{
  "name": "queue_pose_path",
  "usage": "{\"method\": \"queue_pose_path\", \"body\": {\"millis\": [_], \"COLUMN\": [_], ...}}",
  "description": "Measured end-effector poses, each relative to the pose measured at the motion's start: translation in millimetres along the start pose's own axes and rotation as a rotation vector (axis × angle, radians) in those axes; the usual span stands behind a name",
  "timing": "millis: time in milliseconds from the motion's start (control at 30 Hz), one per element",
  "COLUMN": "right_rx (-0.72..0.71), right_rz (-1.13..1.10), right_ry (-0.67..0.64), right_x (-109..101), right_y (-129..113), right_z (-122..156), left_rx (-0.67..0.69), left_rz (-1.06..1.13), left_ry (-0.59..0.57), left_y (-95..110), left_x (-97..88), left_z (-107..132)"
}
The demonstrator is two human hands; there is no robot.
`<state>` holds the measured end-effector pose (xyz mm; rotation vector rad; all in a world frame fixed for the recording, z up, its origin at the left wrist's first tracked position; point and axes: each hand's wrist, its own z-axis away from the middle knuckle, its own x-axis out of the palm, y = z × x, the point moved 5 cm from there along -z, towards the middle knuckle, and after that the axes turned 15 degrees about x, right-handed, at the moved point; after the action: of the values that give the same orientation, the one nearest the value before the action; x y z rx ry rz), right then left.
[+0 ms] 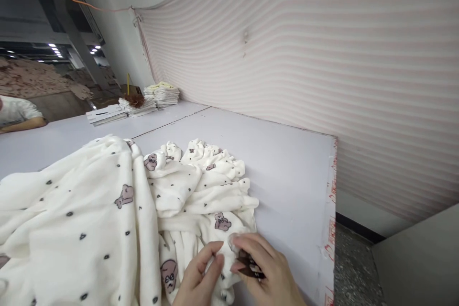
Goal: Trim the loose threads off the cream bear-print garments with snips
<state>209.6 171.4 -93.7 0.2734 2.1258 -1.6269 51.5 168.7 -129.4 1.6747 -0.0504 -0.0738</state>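
Note:
A white fleecy garment (186, 224) with purple bear prints and small dark marks lies bunched on the table. At its near right edge, my left hand (201, 275) is closed, thumb and fingertips pinching the cloth. Close beside it, my right hand (270, 267) is curled around dark thread snips (251, 266), their blades pointing left. Its fingertips also meet at a small bit of the white cloth. The snips' grip is partly hidden in the palm. More of the same printed fabric (82, 220) is heaped to the left.
The pale table (287, 177) has a taped right edge with red lettering. Folded stacks (163, 94) and papers (107, 114) lie at the far side. A striped pink-and-white cloth (287, 57) hangs behind. At far left, a person's arm (25, 124) rests on the table.

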Motion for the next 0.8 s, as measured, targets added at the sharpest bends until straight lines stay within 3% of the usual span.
{"method": "queue_pose_path", "body": {"millis": [67,233,400,533,667,800], "right_rx": [0.083,0.323,0.332,0.431,0.361,0.360], "right_rz": [-0.075,-0.220,-0.258,-0.328,-0.190,-0.067], "right_ry": [-0.064,-0.184,-0.164,-0.080,0.024,-0.043], "right_x": [4.9,14.2,19.2,19.1,9.9,12.8], "right_y": [2.1,18.0,12.9,14.0,14.8,15.1], "right_z": [-5.3,-11.8,-9.9,-7.0,1.4,2.4], "left_rx": [0.000,0.013,0.069,0.018,-0.079,-0.008], "left_rz": [0.000,-0.056,-0.192,-0.081,0.050,-0.018], "left_ry": [-0.019,-0.223,-0.163,-0.080,0.086,0.122], "left_y": [-1.3,6.4,14.8,2.9,-12.9,-5.7], "left_x": [-1.6,4.8,5.7,3.6,-2.0,1.3], "left_z": [0.8,-0.5,-1.9,1.5,5.5,6.3]}}
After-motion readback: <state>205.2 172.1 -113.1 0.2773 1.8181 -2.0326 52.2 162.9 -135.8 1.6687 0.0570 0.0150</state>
